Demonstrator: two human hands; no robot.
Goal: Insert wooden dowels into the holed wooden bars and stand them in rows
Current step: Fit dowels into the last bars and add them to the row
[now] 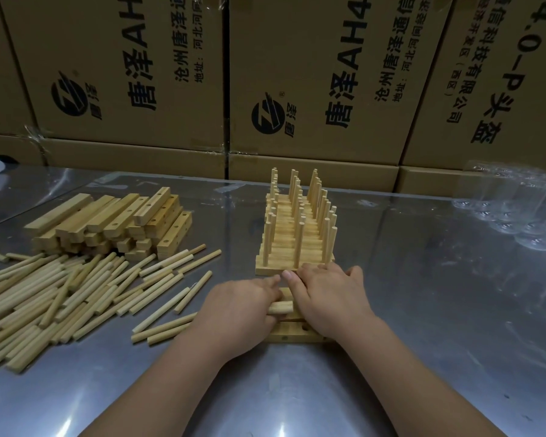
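A: Item, finished rows (297, 238): standing. Step in hand?

B: Insertion. Holed bars (292, 335): just in front of the rows, toward the person. Left hand (243, 307): curled round one dowel (279, 308). Right hand (328, 294): fingers together, pressing the bars flat.

A: Next?

B: Probably: tip to hole, push square. Spare dowels (76, 294): left of rows.

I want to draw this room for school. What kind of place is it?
Probably a small workshop or warehouse packing room: printed cardboard boxes are stacked along the back, and a shiny metal table holds heaps of loose dowels, holed bars and rows of finished pieces.
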